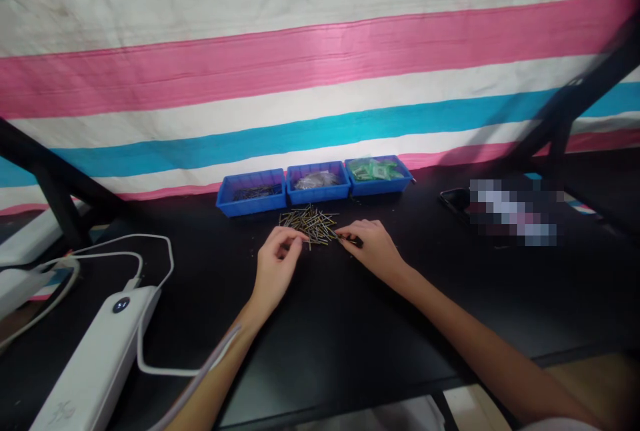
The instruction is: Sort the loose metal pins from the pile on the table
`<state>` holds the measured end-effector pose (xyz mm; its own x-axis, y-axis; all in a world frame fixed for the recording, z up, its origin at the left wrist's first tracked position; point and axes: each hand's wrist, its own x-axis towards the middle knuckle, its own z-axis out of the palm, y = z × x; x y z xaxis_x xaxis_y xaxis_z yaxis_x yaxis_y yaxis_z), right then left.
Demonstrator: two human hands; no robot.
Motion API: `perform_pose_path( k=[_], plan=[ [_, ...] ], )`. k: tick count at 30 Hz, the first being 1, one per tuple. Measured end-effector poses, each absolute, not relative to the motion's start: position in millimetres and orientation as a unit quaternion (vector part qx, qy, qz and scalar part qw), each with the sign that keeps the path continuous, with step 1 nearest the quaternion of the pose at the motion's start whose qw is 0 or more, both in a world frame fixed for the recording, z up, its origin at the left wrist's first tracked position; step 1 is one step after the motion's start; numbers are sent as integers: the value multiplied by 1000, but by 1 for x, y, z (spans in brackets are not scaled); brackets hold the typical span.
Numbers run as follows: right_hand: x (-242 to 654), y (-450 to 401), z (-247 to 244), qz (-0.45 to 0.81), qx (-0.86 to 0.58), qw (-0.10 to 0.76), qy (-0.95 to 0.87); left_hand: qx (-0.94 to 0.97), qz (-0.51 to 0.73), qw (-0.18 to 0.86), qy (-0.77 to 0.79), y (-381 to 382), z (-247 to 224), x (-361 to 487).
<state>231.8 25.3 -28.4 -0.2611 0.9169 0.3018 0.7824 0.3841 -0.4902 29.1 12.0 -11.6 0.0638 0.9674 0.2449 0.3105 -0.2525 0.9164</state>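
A loose pile of thin metal rods (311, 223), silver and brass-coloured like long pins or nails, lies on the black table; their exact kind is too small to tell. My left hand (278, 261) rests at the pile's near left edge, thumb and forefinger pinched together. Whatever sits between those fingertips is hidden. On the right side of the pile, my right hand (374, 249) is closed, its fingertips pinching what looks like a thin metal rod. Behind the pile stands a blue bin (253, 209) with dark thin pieces in it.
Beside that bin are a second blue bin (320, 195) with clear plastic packets and a third blue bin (380, 186) with green packets. A white power bank (95, 357) with a white cable (170, 372) lies left. A dark phone (454, 200) is at right. Striped sheeting hangs behind.
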Motion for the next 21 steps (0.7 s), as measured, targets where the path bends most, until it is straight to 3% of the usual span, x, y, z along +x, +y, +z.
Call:
perform_pose_path(
  k=[5,11,16,21],
  plan=[
    [227,23,-25,161,-532,333,-762,653,445,369,489,6,-10,35],
    [220,19,-14,369,-505,438,-645,658,430,388,481,1,-6,40],
    [214,11,-5,537,-459,429,-562,643,428,423,473,-4,-2,44],
    [213,6,1,625,-416,414,-514,625,434,455,463,-11,2,47]
  ],
)
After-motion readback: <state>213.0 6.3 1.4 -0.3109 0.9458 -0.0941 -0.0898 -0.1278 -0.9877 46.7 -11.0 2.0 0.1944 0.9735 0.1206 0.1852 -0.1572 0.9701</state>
